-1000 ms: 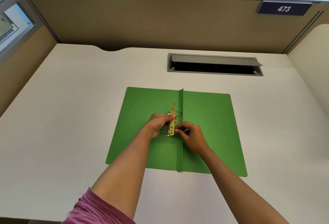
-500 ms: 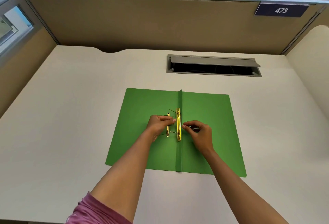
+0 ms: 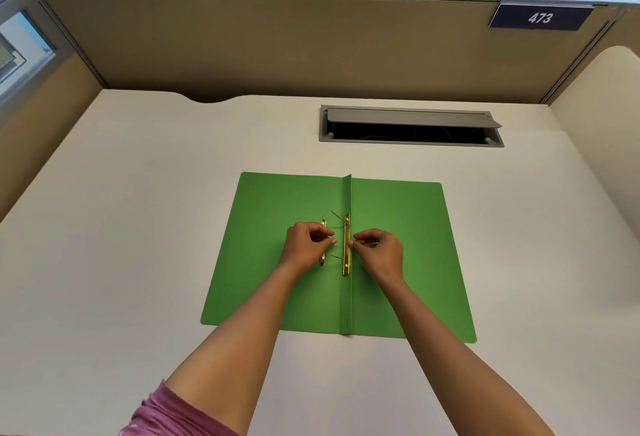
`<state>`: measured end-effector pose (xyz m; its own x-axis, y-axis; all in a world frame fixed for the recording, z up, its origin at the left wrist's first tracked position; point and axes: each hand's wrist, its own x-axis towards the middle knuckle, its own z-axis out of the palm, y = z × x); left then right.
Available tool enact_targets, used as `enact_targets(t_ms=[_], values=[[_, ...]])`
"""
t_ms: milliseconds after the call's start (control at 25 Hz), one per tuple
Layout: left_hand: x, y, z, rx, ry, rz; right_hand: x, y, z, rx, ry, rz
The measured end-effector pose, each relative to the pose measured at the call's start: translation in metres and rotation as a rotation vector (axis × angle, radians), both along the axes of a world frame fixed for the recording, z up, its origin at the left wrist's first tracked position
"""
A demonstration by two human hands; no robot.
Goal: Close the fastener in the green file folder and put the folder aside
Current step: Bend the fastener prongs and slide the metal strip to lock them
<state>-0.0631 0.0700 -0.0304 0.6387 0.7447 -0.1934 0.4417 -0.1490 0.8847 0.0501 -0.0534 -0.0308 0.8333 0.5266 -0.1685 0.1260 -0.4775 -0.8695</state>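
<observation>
The green file folder (image 3: pixel 398 228) lies open and flat on the desk. A long gold fastener bar (image 3: pixel 346 228) lies along its centre fold, with two thin prongs (image 3: pixel 337 217) sticking out to its left. A shorter gold strip (image 3: pixel 323 223) lies on the left flap, mostly covered by my left hand (image 3: pixel 306 247). That hand's fingers are curled with the tips pinched together just left of the bar; I cannot tell whether they grip anything. My right hand (image 3: pixel 381 250) pinches at the bar's right edge near its middle.
A grey cable hatch (image 3: pixel 410 126) with its lid raised sits in the desk behind the folder. Brown partition walls (image 3: pixel 277 48) close the desk at the back and both sides, with a "473" sign (image 3: pixel 540 17) at the upper right.
The gold bar has gone from my left hand's grip down onto the centre fold. My left fingertips have drawn back slightly from it, and my right fingertips have stayed at its edge.
</observation>
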Motion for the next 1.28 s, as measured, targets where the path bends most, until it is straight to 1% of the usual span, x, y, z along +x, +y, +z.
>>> enact_targets(t_ms=[40,80,200,280,360,520,640,720,800,840,960,1080,1280], values=[[0.000,0.002,0.000,0.050,0.003,-0.038,0.001,-0.001,0.000,-0.023,0.002,-0.016],[0.000,0.003,0.000,0.138,0.025,-0.090,0.002,-0.001,-0.001,-0.046,0.006,-0.030],[0.005,0.006,0.002,0.429,0.189,-0.285,0.005,0.000,-0.001,-0.096,0.014,-0.060],[0.009,0.006,0.000,0.503,0.285,-0.399,0.008,0.001,0.000,-0.114,0.024,-0.057],[0.012,0.006,-0.003,0.505,0.324,-0.450,0.011,0.002,0.000,-0.131,0.036,-0.046],[0.013,0.008,-0.010,0.516,0.331,-0.480,0.016,0.002,-0.001,-0.152,0.041,-0.031],[0.013,0.009,-0.011,0.535,0.356,-0.479,0.020,0.003,-0.002,-0.178,0.071,-0.021],[0.014,0.010,-0.010,0.509,0.388,-0.478,0.020,0.002,-0.004,-0.199,0.097,-0.015],[0.017,0.012,-0.007,0.472,0.415,-0.481,0.020,0.004,-0.004,-0.175,0.118,-0.006],[0.018,0.012,-0.006,0.456,0.425,-0.481,0.021,0.006,-0.003,-0.129,0.125,-0.002],[0.022,0.012,-0.001,0.428,0.466,-0.485,0.026,0.018,0.003,-0.031,0.042,0.071],[0.024,0.011,0.003,0.435,0.517,-0.501,0.036,0.025,0.006,-0.052,-0.108,0.208],[0.026,0.012,0.007,0.435,0.559,-0.515,0.051,0.033,0.006,-0.054,-0.186,0.375]])
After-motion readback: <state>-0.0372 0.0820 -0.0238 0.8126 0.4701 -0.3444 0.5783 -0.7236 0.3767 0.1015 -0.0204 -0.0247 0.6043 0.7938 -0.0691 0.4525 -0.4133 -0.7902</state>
